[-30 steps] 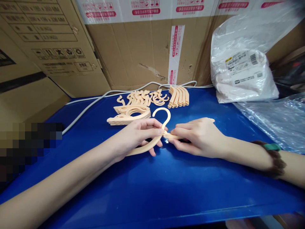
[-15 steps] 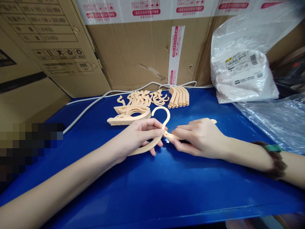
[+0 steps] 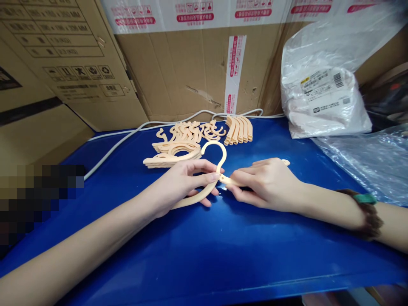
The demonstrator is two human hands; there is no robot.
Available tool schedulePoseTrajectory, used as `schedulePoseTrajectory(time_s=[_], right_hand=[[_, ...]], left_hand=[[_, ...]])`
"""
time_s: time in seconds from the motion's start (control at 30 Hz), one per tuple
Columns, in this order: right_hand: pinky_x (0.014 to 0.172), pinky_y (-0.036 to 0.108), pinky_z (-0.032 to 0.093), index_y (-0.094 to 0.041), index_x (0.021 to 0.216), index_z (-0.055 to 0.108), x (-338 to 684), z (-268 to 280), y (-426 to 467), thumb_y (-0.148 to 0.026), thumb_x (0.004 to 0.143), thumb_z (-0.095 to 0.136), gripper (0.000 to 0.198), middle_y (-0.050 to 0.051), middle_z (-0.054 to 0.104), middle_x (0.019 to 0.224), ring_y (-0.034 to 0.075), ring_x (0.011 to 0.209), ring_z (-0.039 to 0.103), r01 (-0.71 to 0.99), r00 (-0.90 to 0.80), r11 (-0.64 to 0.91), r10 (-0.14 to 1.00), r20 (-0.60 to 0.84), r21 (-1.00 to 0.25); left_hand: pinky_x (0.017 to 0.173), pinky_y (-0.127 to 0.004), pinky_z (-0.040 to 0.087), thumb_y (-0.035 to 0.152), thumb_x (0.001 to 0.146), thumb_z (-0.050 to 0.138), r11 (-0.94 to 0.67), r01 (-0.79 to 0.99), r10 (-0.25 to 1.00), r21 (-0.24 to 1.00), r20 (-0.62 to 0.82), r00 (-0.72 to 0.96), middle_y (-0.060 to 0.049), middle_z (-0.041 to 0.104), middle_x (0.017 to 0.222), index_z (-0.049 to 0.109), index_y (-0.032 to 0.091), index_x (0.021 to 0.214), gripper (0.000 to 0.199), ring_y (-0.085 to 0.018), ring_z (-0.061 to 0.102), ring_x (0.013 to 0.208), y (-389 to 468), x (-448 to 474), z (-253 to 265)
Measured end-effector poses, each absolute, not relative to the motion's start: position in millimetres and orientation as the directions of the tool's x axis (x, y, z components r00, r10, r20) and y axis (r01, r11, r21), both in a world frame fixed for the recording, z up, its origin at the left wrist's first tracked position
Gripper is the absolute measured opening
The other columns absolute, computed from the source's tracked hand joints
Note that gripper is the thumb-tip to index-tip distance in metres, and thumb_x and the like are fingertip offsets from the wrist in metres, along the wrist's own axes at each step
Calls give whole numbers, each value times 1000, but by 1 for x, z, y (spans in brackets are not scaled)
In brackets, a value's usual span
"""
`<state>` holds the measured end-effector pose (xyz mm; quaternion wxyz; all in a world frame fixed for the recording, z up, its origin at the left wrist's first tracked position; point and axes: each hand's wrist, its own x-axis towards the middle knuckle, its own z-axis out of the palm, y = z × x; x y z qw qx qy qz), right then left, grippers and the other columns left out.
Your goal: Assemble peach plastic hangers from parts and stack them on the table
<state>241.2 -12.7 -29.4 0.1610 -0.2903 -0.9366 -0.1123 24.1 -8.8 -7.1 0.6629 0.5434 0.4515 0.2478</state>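
My left hand (image 3: 191,182) pinches a cream plastic hanger hook (image 3: 222,148) together with a curved hanger arm (image 3: 200,195) at the spot where they meet. From the right, my right hand (image 3: 267,182) grips a second hanger arm (image 3: 232,181), whose holed end touches or nearly touches the hook's base. Its far tip pokes out behind my right knuckles. Most of that arm is hidden under my fingers. Behind my left hand lies a stack of folded hangers (image 3: 174,160).
Loose hooks (image 3: 186,131) and a row of curved arms (image 3: 239,129) lie at the back of the blue table (image 3: 204,255). A white cable (image 3: 117,146) runs behind them along cardboard boxes (image 3: 178,72). At right are a white plastic bag (image 3: 325,97) and clear plastic wrap (image 3: 372,157).
Almost nothing differs. The held hook and the right-hand arm's end have shifted very slightly; both hands keep their hold.
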Motion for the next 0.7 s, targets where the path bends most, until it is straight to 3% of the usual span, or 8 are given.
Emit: schedulePoseTrajectory(time_s=[0.17, 0.43, 0.7], right_hand=[[53, 29, 26, -18, 74, 62, 241, -29, -13, -35, 100, 37, 40, -1, 62, 59, 11, 46, 47, 574, -785, 803, 483, 388, 163], [53, 30, 27, -18, 73, 61, 241, -30, -14, -35, 100, 37, 40, -1, 62, 59, 11, 47, 48, 573, -790, 798, 477, 386, 187], [51, 31, 27, -18, 77, 63, 242, -30, -12, -35, 100, 37, 39, -1, 62, 61, 11, 46, 47, 563, -795, 814, 487, 362, 141]], left_hand=[[57, -22, 59, 21, 83, 69, 323, 155, 813, 934, -357, 460, -4, 71, 77, 69, 15, 89, 8, -15, 69, 72, -8, 25, -6], [59, -22, 58, 22, 84, 69, 369, 154, 797, 917, -397, 456, -7, 76, 83, 73, 16, 100, 17, -17, 72, 73, -8, 23, -8], [57, -21, 58, 20, 85, 69, 380, 153, 790, 912, -406, 459, -7, 76, 82, 72, 16, 100, 16, -16, 72, 72, -10, 25, -7]])
